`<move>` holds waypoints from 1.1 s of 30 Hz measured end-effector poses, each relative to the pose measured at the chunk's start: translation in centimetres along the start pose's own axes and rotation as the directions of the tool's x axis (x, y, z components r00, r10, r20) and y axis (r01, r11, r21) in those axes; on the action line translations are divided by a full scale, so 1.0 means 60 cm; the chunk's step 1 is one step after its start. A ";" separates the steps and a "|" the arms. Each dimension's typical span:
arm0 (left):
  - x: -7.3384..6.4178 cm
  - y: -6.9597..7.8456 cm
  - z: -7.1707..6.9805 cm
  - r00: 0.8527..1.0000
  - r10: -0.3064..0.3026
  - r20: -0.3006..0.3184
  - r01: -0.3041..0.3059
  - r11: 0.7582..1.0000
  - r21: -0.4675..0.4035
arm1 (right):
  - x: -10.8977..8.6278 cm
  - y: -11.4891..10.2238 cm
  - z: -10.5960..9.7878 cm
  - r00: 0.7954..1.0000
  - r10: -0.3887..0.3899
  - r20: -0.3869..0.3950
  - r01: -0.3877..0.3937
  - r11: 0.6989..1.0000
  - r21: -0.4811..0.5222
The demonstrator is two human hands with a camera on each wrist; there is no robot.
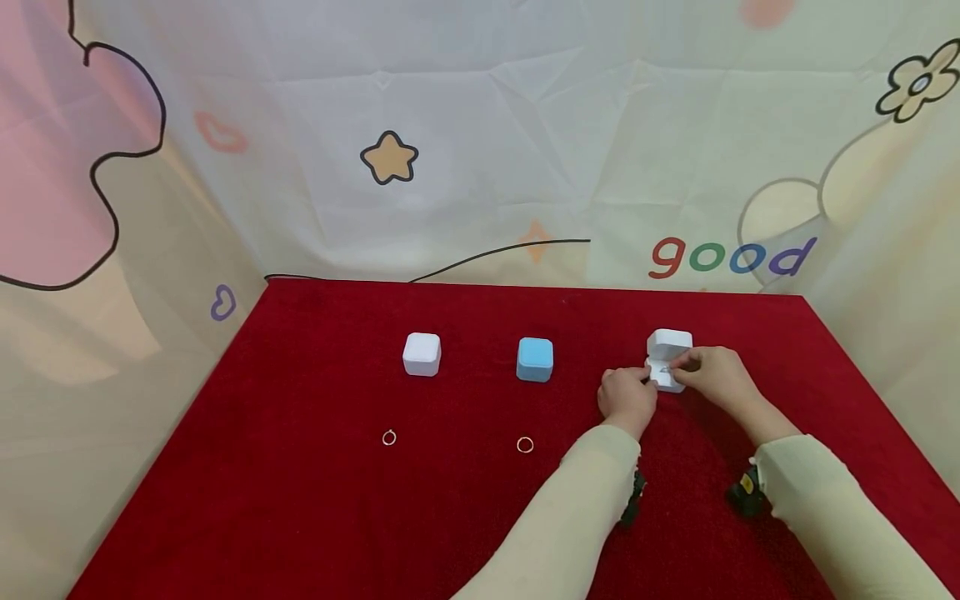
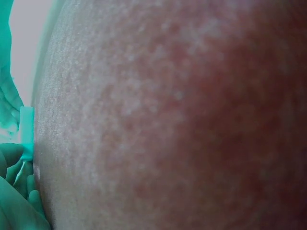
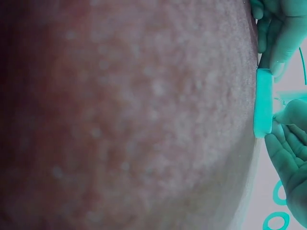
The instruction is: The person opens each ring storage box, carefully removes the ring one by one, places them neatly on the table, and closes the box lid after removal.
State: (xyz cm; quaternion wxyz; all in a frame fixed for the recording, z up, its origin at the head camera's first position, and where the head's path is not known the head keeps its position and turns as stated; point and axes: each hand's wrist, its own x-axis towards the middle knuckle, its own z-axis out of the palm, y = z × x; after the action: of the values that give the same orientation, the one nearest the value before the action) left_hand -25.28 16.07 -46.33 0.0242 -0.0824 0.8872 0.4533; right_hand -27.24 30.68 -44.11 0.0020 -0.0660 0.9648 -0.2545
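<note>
At the right of the table, a white ring box [image 1: 670, 342] stands with its lid raised. My left hand [image 1: 627, 398] grips the box's left side, thumb near the front corner. Thumb and forefinger of my right hand [image 1: 718, 377] pinch a small ring [image 1: 664, 369] at the box's insert; the fingers hide most of it. In the left wrist view, the box [image 2: 27, 132] shows edge-on above my left hand [image 2: 19, 206]. The right wrist view catches the box [image 3: 263, 103] between my left hand [image 3: 288, 28] and my right hand [image 3: 292, 158].
A closed white box [image 1: 422, 354] and a closed light blue box [image 1: 535, 360] stand left of the hands. In front of them lie a ring [image 1: 383, 438] and another, gold-coloured ring [image 1: 518, 446] on the red tablecloth [image 1: 300, 500]. A printed curtain [image 1: 465, 108] hangs behind.
</note>
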 end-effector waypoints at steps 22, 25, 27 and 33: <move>-0.002 0.000 -0.003 1.000 0.023 -0.001 -0.022 1.000 0.009 | -0.002 0.006 -0.002 0.999 0.035 -0.011 -0.035 0.999 0.038; -0.001 0.000 -0.003 1.000 0.023 -0.002 -0.023 1.000 0.006 | -0.002 0.007 -0.002 0.999 0.043 -0.009 -0.043 0.998 0.043; -0.001 -0.001 -0.003 1.000 0.024 -0.004 -0.024 1.000 0.015 | -0.003 0.008 -0.002 0.999 0.043 -0.011 -0.043 0.998 0.050; -0.002 0.000 -0.003 0.999 0.035 -0.005 -0.035 0.998 0.054 | -0.003 0.013 0.001 0.999 0.017 -0.036 -0.015 0.998 0.055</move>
State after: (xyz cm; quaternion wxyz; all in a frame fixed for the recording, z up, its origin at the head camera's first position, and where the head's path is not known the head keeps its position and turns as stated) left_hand -25.15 15.94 -46.18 0.0157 -0.0676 0.9004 0.4294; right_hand -27.18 31.34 -44.51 -0.0118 -0.0537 0.9579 -0.2819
